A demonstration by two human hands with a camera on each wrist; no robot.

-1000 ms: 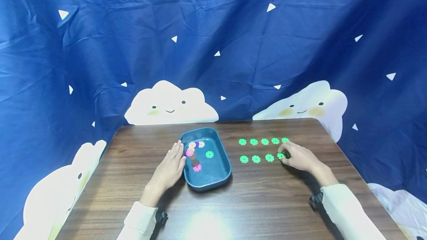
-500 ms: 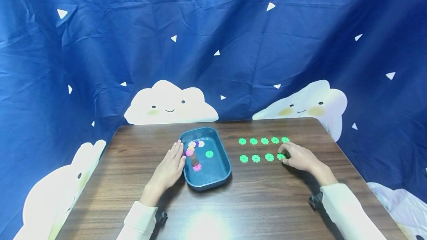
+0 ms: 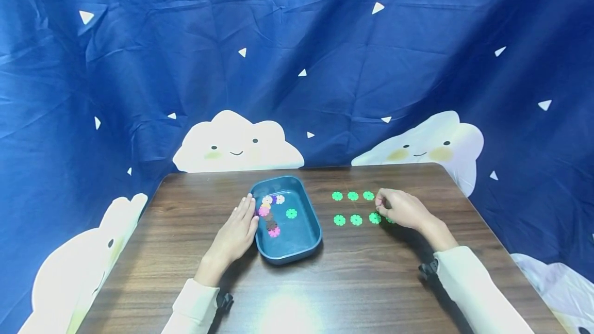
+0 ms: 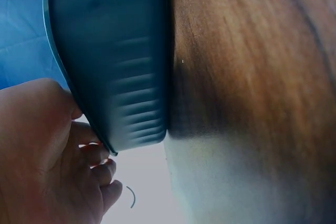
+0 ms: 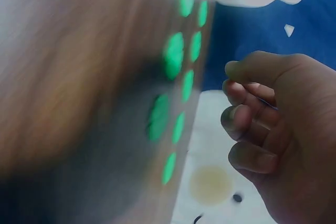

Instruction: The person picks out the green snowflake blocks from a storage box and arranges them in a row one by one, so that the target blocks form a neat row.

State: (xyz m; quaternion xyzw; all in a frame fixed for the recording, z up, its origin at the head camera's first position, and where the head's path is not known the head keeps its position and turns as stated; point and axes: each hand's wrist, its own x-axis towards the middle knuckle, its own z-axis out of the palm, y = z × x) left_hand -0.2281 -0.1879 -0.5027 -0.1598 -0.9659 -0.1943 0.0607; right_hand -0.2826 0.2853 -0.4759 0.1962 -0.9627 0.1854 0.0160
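My left hand [image 3: 235,232] rests against the left wall of a dark teal tray [image 3: 297,244], its fingers laid straight along the side. In the left wrist view, the fingertips [image 4: 107,170] touch the tray's rim. Above the table at right, my right hand [image 3: 405,207] hovers with loosely bent fingers; the right wrist view shows nothing between them. Below and left of it lie two rows of bright green flower-shaped discs, a front row [image 3: 356,220] and a back row [image 3: 352,196]. In the head view the hand hides the back row's right end.
Inside the tray are a green flower disc [image 3: 291,213], a pink disc [image 3: 274,232], a brown one [image 3: 271,225] and several other coloured discs along its left side. The wooden table [image 3: 352,282] ends at a blue curtain [image 3: 325,66] with white cloud prints.
My right hand has come off the right end of the front green row and shifted left and slightly back. The left hand, tray and discs stay where they were.
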